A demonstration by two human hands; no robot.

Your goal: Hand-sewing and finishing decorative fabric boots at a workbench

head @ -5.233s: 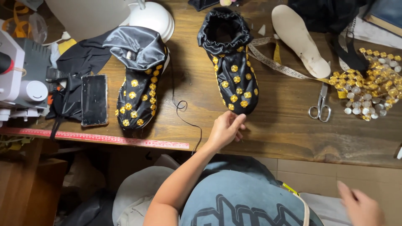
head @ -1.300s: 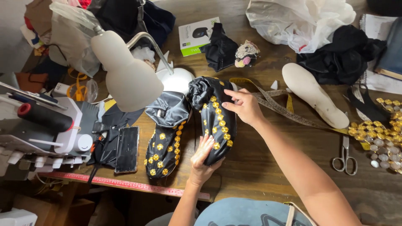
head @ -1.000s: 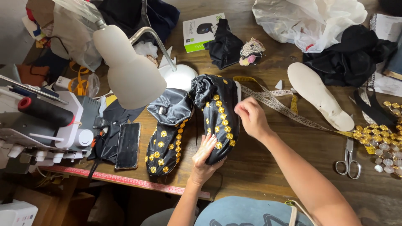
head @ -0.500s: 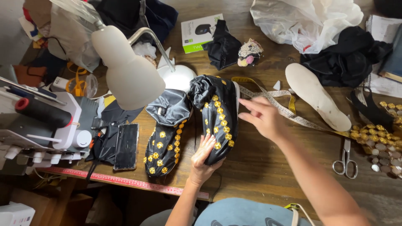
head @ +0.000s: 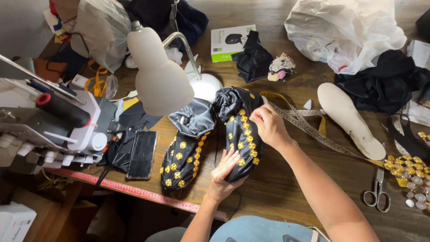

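Two black fabric shoes studded with gold flower ornaments lie side by side on the wooden table. My left hand (head: 227,172) cups the toe of the right-hand shoe (head: 239,130). My right hand (head: 268,125) rests on that shoe's upper side near its opening, fingers pinched against the fabric. The left-hand shoe (head: 183,152) lies untouched beside it, toe toward me.
A white desk lamp (head: 163,74) hangs over the left shoe. A phone (head: 142,153), a sewing machine (head: 53,130) and a red ruler (head: 134,192) sit at left. A white insole (head: 349,118), measuring tape (head: 309,130), scissors (head: 377,192) and gold beads (head: 410,168) lie right.
My right hand lifted off the shoe toward the measuring tape, then came back onto the shoe's side. My left hand stayed on the toe.
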